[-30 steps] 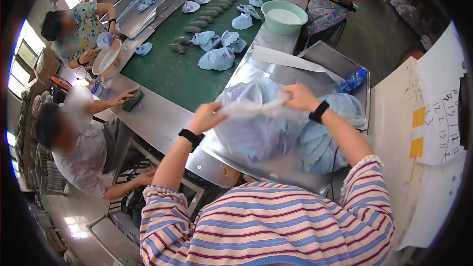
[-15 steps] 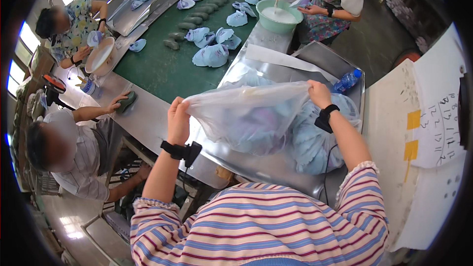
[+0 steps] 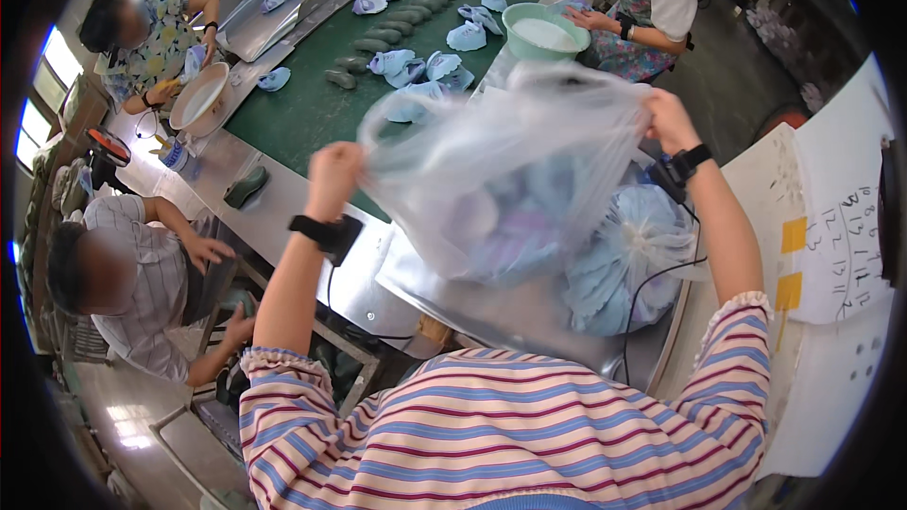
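A clear plastic bag [image 3: 444, 179] hangs stretched between my two hands over the metal tray, smeared a little by motion. Inside it show blue and lilac fabric pieces, blurred through the film. My left hand [image 3: 335, 172] grips the bag's left upper edge with fingers closed. At the opposite upper corner my right hand [image 3: 669, 121] is closed on the same bag. A second, knotted clear bag [image 3: 628, 269] full of light blue fabric pieces rests in the tray, below my right forearm.
The metal tray [image 3: 553, 331] lies before me. Beyond, a green tabletop [image 3: 307, 113] bears blue fabric pieces and rows of dark green shoe forms [image 3: 378, 44]. Co-workers sit left and stand far right, near a green basin [image 3: 540, 35] and a beige basin [image 3: 201, 102]. A white board [image 3: 827, 255] stands right.
Both my hands have risen, lifting the bag so it hangs higher and fuller. The seated co-worker at left has let go of a dark green shoe form, now standing on the table edge.
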A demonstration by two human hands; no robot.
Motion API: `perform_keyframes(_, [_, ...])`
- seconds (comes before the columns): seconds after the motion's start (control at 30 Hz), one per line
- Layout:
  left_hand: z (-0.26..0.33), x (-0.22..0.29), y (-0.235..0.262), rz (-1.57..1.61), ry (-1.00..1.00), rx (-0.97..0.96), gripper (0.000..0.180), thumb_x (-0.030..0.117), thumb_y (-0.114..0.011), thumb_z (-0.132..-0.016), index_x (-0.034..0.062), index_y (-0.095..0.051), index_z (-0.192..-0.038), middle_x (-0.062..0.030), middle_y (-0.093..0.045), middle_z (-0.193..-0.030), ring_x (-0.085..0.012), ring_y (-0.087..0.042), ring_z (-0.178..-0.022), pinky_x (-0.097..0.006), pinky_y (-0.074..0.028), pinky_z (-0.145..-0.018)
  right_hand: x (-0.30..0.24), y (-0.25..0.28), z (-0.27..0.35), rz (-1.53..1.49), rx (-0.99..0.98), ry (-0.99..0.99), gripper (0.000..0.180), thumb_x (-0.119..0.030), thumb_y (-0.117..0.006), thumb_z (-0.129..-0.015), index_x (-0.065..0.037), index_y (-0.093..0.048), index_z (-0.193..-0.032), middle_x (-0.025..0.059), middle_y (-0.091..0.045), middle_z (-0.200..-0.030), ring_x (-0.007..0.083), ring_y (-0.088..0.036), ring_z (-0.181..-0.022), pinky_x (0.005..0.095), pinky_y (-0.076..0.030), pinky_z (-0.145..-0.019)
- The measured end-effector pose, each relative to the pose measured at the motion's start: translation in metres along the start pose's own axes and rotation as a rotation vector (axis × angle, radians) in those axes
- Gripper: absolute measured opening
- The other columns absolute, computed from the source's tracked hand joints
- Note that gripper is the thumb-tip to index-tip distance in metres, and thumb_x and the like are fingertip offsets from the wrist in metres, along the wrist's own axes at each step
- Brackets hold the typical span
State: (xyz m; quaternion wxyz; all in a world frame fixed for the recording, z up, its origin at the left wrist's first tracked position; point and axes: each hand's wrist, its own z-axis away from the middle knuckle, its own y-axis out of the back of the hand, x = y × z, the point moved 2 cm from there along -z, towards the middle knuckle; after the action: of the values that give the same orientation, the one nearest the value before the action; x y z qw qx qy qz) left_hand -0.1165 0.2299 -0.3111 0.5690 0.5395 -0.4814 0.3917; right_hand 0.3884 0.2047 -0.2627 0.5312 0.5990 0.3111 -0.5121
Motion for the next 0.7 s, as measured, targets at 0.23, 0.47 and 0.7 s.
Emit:
perform_keyframes(0.23, [0.028,-0.044,0.019,0.441,0.216,0.073,0.028,0.023,-0.054,-0.093,0.0074,-0.049,-0.070,-0.0013,-0.049,-0.062,-0.0123,-0.049,-0.051,-0.025,-0.041,-0.053,-0.116,-0.052,0.021,-0.186,-0.086,0.705,0.016,-0.002,-0.046,-0.087,-0.002,-0.058,-0.098,0.0013,-0.059,-0.088,0.0081,-0.056,-0.081,0.0214,-0.045,-0.072])
perform_keyframes(0.47, [0.000,-0.033,-0.009,0.330,0.068,-0.005,0.015,0.023,-0.052,-0.092,0.0082,-0.052,-0.090,-0.0018,-0.057,-0.088,-0.0121,-0.055,-0.084,-0.027,-0.044,-0.073,-0.010,-0.236,0.143,0.239,-1.078,0.791,0.040,-0.013,-0.055,-0.080,-0.003,-0.049,-0.118,0.0165,-0.057,-0.114,0.0298,-0.057,-0.100,0.0373,-0.045,-0.084])
perform_keyframes(0.7, [0.036,-0.041,-0.075,-0.268,-0.060,-0.371,0.048,0.019,-0.073,-0.073,0.0053,-0.050,-0.113,-0.0133,-0.049,-0.122,-0.0286,-0.044,-0.119,-0.041,-0.042,-0.091,-0.005,-0.152,0.126,0.526,-0.865,0.558,0.028,-0.023,-0.062,-0.079,-0.012,-0.063,-0.104,0.0098,-0.066,-0.094,0.0270,-0.063,-0.084,0.0368,-0.049,-0.074])
